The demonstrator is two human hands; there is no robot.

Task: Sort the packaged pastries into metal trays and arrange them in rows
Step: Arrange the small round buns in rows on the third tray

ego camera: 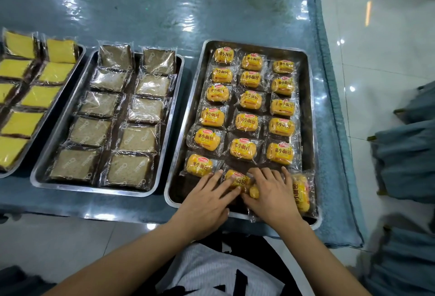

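My left hand and my right hand both lie flat, with the fingers nearly straight and spread, on wrapped small breads at the near end of the right tray. I grip nothing; the fingers only press from above. Under the fingertips of my left hand is one yellow bread packet, and its label shows between my two hands. My right hand covers another packet, of which only a yellow corner shows beside my thumb. Just to the right of my right hand one more packet lies turned sideways, against the tray's right wall.

Beyond my fingers the other yellow bread packets fill this tray in three rows, running away from me.

To the left of my left hand, on the same blue cloth under clear plastic, stands the middle tray with brown cake slices in two rows. Further left, partly cut by the frame edge, the left tray holds yellow cake slices, also in two rows.

The three trays stand side by side, near each other but not touching.
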